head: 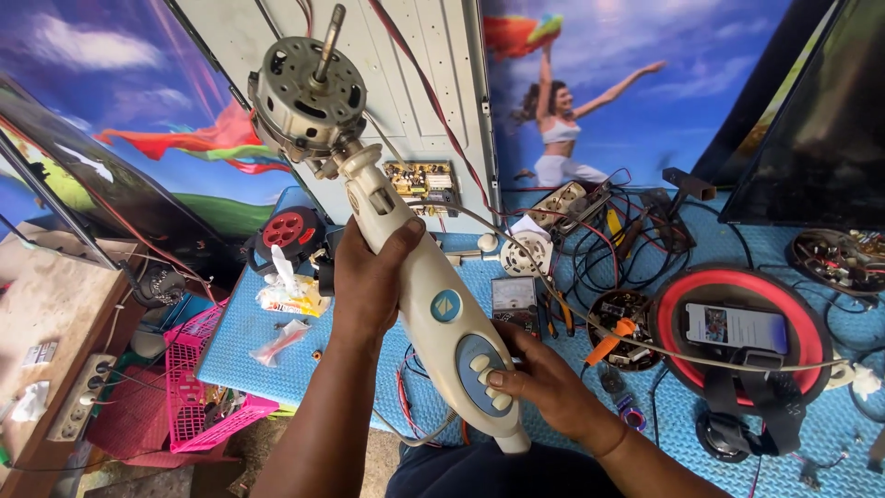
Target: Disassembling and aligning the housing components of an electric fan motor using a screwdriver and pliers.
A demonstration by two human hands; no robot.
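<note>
From the head camera, the left hand (369,281) clasps the neck of a white fan stand (433,304), held up over the blue table (235,346) with its bare motor (307,92) at the top. The right hand (544,387) cradles the lower end, thumb on the buttons (489,376). This looks like a switch check; pressing one key cleanly calls for a steady left grip. A pink basket (198,392) beside the table holds small parts, too jumbled to tell. A phone (736,327) lies inside a red ring (742,337).
</note>
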